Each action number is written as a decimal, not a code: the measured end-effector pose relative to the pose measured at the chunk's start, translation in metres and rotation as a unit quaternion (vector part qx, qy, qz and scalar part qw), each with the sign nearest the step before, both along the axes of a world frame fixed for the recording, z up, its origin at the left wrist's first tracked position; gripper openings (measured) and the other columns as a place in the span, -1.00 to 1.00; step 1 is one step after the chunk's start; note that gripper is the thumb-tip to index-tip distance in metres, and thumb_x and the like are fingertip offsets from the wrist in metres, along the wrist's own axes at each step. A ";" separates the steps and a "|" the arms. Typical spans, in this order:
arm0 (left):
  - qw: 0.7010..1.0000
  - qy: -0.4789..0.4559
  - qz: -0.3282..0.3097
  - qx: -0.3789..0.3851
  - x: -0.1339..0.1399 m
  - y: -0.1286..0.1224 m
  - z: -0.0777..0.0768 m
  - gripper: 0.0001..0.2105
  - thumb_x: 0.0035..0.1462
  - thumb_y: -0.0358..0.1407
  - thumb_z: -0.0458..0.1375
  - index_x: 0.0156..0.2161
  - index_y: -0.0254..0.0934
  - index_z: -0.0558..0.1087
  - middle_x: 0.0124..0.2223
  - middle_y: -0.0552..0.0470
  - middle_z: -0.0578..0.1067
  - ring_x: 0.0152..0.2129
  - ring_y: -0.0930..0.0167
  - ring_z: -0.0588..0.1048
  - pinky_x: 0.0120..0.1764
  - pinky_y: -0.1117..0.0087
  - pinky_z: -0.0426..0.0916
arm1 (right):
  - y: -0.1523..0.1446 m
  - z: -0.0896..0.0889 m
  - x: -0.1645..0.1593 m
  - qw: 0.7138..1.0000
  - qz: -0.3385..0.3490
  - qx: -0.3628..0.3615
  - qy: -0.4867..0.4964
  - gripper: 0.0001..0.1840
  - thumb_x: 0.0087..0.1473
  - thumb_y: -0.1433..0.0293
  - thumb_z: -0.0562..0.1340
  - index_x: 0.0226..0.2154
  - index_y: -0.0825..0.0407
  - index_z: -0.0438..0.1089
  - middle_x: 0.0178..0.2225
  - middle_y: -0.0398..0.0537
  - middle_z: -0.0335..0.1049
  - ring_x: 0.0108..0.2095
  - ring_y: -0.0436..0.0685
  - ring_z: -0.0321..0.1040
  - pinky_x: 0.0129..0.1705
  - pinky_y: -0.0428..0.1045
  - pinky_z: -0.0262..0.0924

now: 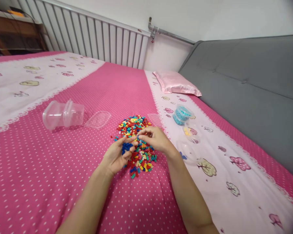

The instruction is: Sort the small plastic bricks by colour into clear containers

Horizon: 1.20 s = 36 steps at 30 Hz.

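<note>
Small blue plastic bricks (127,148) lie gathered in the cupped palm of my left hand (114,156), which is turned upward with its fingers curled. Close beside those fingertips, my right hand (157,139) pinches a single small blue brick (138,137) between thumb and fingers. Both hands hover over a heap of mixed bricks (144,157) in red, yellow, green, blue and white, spread on the pink dotted bedsheet. Part of the heap is hidden by my hands.
On the right stand clear tubs: one with turquoise bricks (181,115), one with a few yellow bricks (189,131), one with blue bricks (183,155). Stacked clear containers (63,114) and a clear lid (99,119) lie left. A pink pillow (177,83) rests near the grey headboard (244,68).
</note>
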<state>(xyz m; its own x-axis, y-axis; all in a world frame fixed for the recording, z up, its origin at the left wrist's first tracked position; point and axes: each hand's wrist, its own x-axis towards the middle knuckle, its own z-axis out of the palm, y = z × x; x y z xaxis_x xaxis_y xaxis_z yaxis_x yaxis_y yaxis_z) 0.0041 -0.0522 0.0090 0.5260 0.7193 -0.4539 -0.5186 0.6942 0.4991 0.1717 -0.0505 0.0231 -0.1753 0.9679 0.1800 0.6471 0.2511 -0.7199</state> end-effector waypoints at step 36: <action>0.996 0.007 0.088 -0.010 -0.011 0.006 -0.002 -0.76 0.16 -0.43 -0.17 -0.45 -0.39 0.29 -0.54 -0.03 0.31 -0.71 0.56 0.28 -0.81 0.66 0.07 | 0.005 -0.017 -0.003 0.983 -0.091 -0.047 -0.149 -0.86 -0.11 0.31 0.25 -0.43 -0.05 0.52 -0.51 -0.15 0.46 -0.47 0.01 0.33 -0.44 -0.13 0.09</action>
